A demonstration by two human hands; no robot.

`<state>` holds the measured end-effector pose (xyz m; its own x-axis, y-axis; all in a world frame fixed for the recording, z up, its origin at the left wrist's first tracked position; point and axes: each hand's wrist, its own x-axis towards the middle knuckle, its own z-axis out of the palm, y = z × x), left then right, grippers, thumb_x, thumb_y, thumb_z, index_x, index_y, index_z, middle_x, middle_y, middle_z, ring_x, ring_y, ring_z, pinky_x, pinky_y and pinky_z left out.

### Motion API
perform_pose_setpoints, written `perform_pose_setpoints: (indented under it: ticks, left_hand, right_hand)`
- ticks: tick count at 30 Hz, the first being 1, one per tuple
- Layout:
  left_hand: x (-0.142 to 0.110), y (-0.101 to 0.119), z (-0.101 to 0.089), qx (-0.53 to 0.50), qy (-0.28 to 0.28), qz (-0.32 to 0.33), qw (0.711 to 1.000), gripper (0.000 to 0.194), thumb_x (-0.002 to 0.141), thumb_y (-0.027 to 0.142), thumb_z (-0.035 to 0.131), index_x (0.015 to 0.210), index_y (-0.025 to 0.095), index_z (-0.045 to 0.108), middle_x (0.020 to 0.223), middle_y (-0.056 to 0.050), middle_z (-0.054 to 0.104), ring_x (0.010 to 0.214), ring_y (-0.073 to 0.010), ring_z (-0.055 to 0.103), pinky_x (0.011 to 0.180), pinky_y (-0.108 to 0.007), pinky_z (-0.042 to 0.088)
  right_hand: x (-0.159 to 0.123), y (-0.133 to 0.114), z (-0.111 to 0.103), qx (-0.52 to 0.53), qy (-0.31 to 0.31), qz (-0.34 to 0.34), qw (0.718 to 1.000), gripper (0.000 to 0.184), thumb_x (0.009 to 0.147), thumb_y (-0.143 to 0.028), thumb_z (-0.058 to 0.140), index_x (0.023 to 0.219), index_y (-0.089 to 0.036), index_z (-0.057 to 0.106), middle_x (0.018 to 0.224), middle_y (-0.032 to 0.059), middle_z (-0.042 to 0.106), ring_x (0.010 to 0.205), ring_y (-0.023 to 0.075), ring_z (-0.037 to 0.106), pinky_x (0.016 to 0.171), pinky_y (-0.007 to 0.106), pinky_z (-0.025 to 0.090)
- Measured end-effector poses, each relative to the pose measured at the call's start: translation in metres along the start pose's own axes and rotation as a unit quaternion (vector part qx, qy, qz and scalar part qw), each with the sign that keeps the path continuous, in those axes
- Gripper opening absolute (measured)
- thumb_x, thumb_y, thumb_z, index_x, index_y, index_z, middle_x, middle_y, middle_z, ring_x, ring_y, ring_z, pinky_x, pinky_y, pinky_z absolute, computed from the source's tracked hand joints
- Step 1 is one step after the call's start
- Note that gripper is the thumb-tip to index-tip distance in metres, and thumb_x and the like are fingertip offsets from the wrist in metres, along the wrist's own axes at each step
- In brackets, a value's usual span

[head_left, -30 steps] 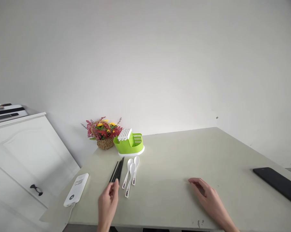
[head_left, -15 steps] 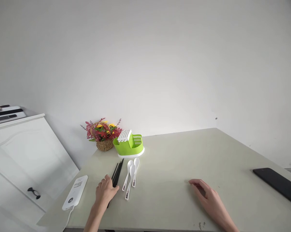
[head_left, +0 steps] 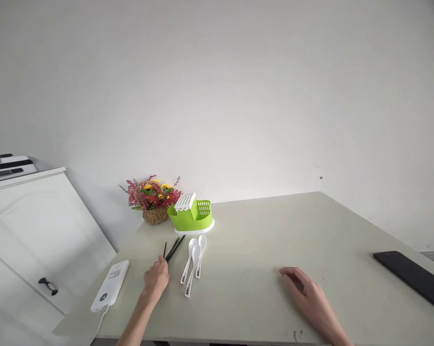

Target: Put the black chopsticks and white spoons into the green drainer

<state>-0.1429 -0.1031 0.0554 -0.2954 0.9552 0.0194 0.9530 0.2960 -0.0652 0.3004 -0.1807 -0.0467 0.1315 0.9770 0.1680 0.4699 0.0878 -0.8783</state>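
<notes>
My left hand (head_left: 156, 278) is closed around several black chopsticks (head_left: 174, 249) on the left of the table. Their far ends fan out beyond my fingers, and the near ends are hidden by the hand. Just right of them lie three white spoons (head_left: 195, 253) with patterned handle ends, bowls pointing away from me. A green boat-shaped utensil holder (head_left: 190, 222) with a white slatted roof and white base stands behind the spoons. Resting on the table at the right, my right hand (head_left: 305, 288) has its fingers loosely bent and apart from the thumb, with nothing in it.
Beside the holder is a wicker basket of artificial flowers (head_left: 155, 215). A white power bank (head_left: 110, 286) with a cable lies near the table's left edge. Toward the right edge is a black phone-like slab (head_left: 411, 278). A white cabinet (head_left: 40, 230) adjoins on the left.
My left hand has turned from above the near ends of the chopsticks to wrap around them, and the chopsticks have spread and tilted. My right hand has stayed put.
</notes>
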Motion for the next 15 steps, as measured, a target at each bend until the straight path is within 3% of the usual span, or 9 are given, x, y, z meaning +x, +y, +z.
perform_pose_setpoints:
  ticks: [5, 7, 9, 11, 13, 15]
  left_hand:
    - [-0.004, -0.008, 0.006, -0.057, 0.019, -0.019, 0.998, 0.033, 0.093, 0.013, 0.038, 0.121, 0.004, 0.053, 0.113, -0.025, 0.070, 0.104, -0.0370, 0.070, 0.079, -0.040, 0.051]
    - [-0.006, -0.009, 0.004, -0.089, 0.035, -0.022, 0.995, 0.029, 0.099, 0.022, 0.033, 0.113, 0.010, 0.056, 0.102, -0.019, 0.073, 0.097, -0.0312, 0.073, 0.075, -0.035, 0.051]
    - [-0.011, -0.003, -0.001, -0.188, 0.067, -0.016, 0.980, 0.033, 0.102, 0.040, 0.035, 0.100, 0.018, 0.058, 0.085, -0.010, 0.073, 0.084, -0.0251, 0.073, 0.069, -0.029, 0.050]
    - [-0.019, 0.014, -0.010, -0.369, 0.093, -0.018, 0.924, 0.039, 0.094, 0.059, 0.048, 0.083, 0.022, 0.055, 0.063, -0.001, 0.064, 0.060, -0.0196, 0.065, 0.055, -0.026, 0.045]
    - [-0.031, 0.042, -0.020, -0.555, 0.075, -0.030, 0.828, 0.048, 0.082, 0.068, 0.060, 0.069, 0.025, 0.044, 0.045, 0.008, 0.040, 0.038, -0.0125, 0.042, 0.040, -0.023, 0.030]
    - [-0.044, 0.078, -0.028, -0.673, 0.032, 0.002, 0.739, 0.053, 0.076, 0.067, 0.067, 0.065, 0.026, 0.035, 0.043, 0.012, 0.027, 0.035, -0.0073, 0.026, 0.037, -0.020, 0.020]
  right_hand:
    - [-0.001, -0.001, -0.001, -0.002, 0.005, -0.005, 1.000, 0.034, 0.096, -0.050, 0.046, 0.108, -0.028, 0.068, 0.123, 0.0056, 0.072, 0.105, 0.0229, 0.069, 0.083, 0.031, 0.054]
    - [-0.001, -0.002, -0.001, -0.002, 0.009, -0.008, 1.000, 0.033, 0.095, -0.050, 0.047, 0.108, -0.028, 0.069, 0.121, 0.0055, 0.073, 0.105, 0.0225, 0.070, 0.083, 0.030, 0.055]
    - [-0.002, -0.003, -0.002, -0.004, 0.011, -0.010, 1.000, 0.034, 0.095, -0.050, 0.048, 0.108, -0.028, 0.069, 0.120, 0.0054, 0.073, 0.104, 0.0221, 0.070, 0.081, 0.029, 0.055]
    - [-0.002, -0.003, -0.002, -0.008, 0.014, -0.010, 1.000, 0.034, 0.094, -0.051, 0.049, 0.108, -0.028, 0.070, 0.119, 0.0053, 0.074, 0.102, 0.0220, 0.071, 0.077, 0.028, 0.055]
    - [-0.002, -0.003, -0.002, -0.011, 0.015, -0.011, 1.000, 0.035, 0.094, -0.052, 0.049, 0.108, -0.028, 0.070, 0.119, 0.0054, 0.074, 0.101, 0.0221, 0.071, 0.075, 0.028, 0.055]
    - [-0.001, -0.001, -0.001, -0.012, 0.014, -0.010, 1.000, 0.035, 0.094, -0.052, 0.049, 0.108, -0.028, 0.070, 0.119, 0.0057, 0.074, 0.100, 0.0225, 0.071, 0.076, 0.028, 0.055]
